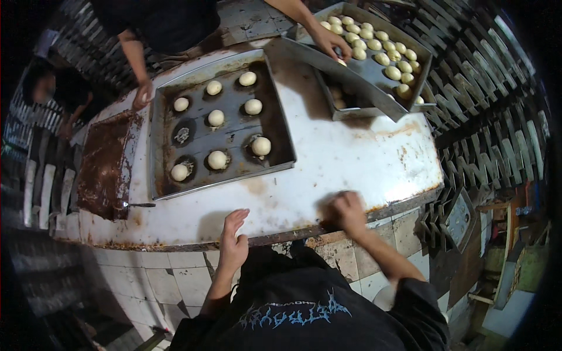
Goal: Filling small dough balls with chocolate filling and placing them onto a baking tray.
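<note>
My left hand (pixel 233 238) hovers at the near table edge, fingers stretched out and thumb apart, holding nothing. Over the table's front edge to the right is my right hand (pixel 349 213); its fingers point down and are partly hidden, so their grip is unclear. Nearest to my left hand lies a square metal baking pan (pixel 223 186) with several pale round dough balls (pixel 217 159) spaced in rows. One greasy spot in its left row has no ball. Across the table, another person's hand (pixel 329 42) reaches into a second pan (pixel 422 64) crowded with dough balls.
A shallow tray of brown paste (pixel 104 161) sits at the left, with a metal utensil handle (pixel 140 205) sticking out. The second pan rests on another pan (pixel 357 112). White table (pixel 328 158) has a worn, stained edge. Stacked slatted pans (pixel 497 140) line the right side.
</note>
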Motion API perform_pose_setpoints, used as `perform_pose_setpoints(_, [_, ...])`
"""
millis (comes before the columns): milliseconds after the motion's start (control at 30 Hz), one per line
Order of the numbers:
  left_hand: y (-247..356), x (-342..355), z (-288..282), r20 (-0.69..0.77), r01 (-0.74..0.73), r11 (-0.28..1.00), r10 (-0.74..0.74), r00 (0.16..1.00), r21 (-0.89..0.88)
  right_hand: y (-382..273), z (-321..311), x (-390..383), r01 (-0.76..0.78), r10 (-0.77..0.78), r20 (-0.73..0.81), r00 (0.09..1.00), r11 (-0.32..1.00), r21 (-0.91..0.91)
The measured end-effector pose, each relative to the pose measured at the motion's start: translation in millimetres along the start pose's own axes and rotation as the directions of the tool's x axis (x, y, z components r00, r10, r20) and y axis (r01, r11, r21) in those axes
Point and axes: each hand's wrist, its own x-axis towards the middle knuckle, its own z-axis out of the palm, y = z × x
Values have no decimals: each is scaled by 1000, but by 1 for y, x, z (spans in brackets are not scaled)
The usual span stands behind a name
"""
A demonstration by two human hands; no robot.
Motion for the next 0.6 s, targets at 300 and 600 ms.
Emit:
perform_pose_setpoints(300, [2, 6, -47, 165, -42, 994, 57, 985, -98, -40, 43, 81, -362, 382, -69, 922, 910, 202])
perform_pose_setpoints(600, [-49, 3, -85, 292, -37, 995, 65, 954, -98, -82, -31, 52, -736, 619, 505, 602, 675, 49])
